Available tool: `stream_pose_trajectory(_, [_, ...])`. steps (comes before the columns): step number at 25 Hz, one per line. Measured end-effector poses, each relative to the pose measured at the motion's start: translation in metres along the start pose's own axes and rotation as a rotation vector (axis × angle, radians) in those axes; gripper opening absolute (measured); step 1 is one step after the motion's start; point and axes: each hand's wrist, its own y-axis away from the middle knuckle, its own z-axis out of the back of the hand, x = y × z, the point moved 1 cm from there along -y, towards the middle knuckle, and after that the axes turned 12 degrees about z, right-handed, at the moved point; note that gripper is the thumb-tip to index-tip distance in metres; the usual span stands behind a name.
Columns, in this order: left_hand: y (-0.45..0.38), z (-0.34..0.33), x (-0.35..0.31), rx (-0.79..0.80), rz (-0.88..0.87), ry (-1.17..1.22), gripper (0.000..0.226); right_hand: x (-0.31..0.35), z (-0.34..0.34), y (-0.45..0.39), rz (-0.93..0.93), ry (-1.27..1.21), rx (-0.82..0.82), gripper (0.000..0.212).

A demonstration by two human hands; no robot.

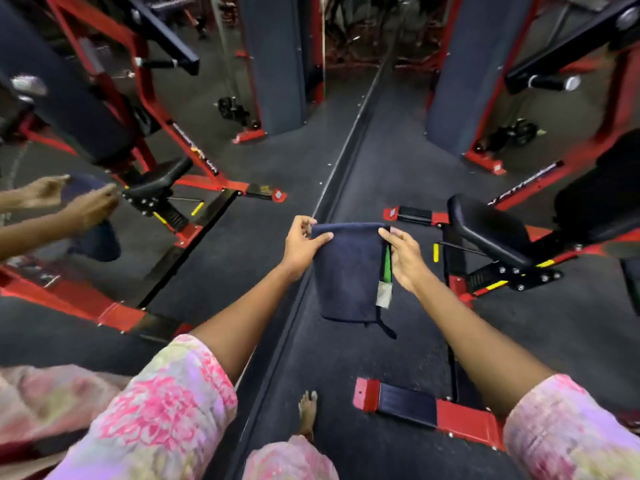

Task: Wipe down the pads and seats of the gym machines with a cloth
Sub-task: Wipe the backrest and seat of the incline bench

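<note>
A dark navy cloth (pixel 348 271), folded, with a green and white tag on its right edge, hangs in front of me at mid frame. My left hand (pixel 301 245) pinches its top left corner. My right hand (pixel 403 259) grips its right edge near the top. To the right stands a red-framed machine with a black seat (pixel 485 226) and a black back pad (pixel 595 188). Both hands are well left of that seat.
A mirror wall on the left reflects the machine, its seat (pixel 159 181) and my hands with the cloth (pixel 86 202). Red base bars (pixel 467 422) lie on the dark floor at lower right. Grey weight-stack columns (pixel 464 71) stand behind. My bare foot (pixel 307 412) is below.
</note>
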Motion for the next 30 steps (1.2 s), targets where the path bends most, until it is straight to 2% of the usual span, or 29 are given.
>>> stream_pose_trajectory(1, [-0.026, -0.009, -0.004, 0.022, 0.017, 0.059, 0.034, 0.0, -0.002, -0.016, -0.045, -0.01, 0.055, 0.014])
stream_pose_trajectory(3, [-0.073, -0.022, -0.014, 0.088, 0.061, 0.136, 0.03, -0.002, -0.008, -0.045, -0.121, 0.138, 0.165, 0.022])
stream_pose_trajectory(7, [-0.158, -0.043, -0.037, 0.257, 0.236, 0.211, 0.019, 0.007, -0.028, -0.113, -0.01, 0.202, 0.004, 0.029])
stream_pose_trajectory(10, [-0.204, -0.07, -0.053, 0.439, 0.342, 0.062, 0.015, 0.022, -0.032, -0.158, 0.066, 0.129, -0.106, 0.036])
stream_pose_trajectory(12, [-0.222, -0.092, -0.055, 0.562, 0.354, -0.001, 0.015, 0.028, -0.025, -0.182, 0.095, 0.087, -0.161, 0.031])
stream_pose_trajectory(15, [-0.251, -0.126, -0.057, 0.618, 0.222, -0.065, 0.025, 0.04, -0.004, -0.217, 0.125, 0.037, -0.24, 0.018])
stream_pose_trajectory(20, [-0.324, -0.211, -0.081, 0.643, -0.041, -0.15, 0.008, 0.051, 0.051, -0.309, 0.2, 0.093, -0.424, 0.015])
stream_pose_trajectory(22, [-0.356, -0.252, -0.093, 0.618, -0.121, -0.213, 0.015, 0.06, 0.073, -0.345, 0.233, 0.123, -0.489, 0.014])
stream_pose_trajectory(25, [-0.399, -0.326, -0.123, 0.581, -0.248, -0.321, 0.03, 0.092, 0.113, -0.399, 0.359, 0.269, -0.609, 0.022])
stream_pose_trajectory(30, [-0.427, -0.451, -0.164, 0.702, -0.307, -0.292, 0.027, 0.141, 0.196, -0.452, 0.439, 0.396, -0.784, 0.029])
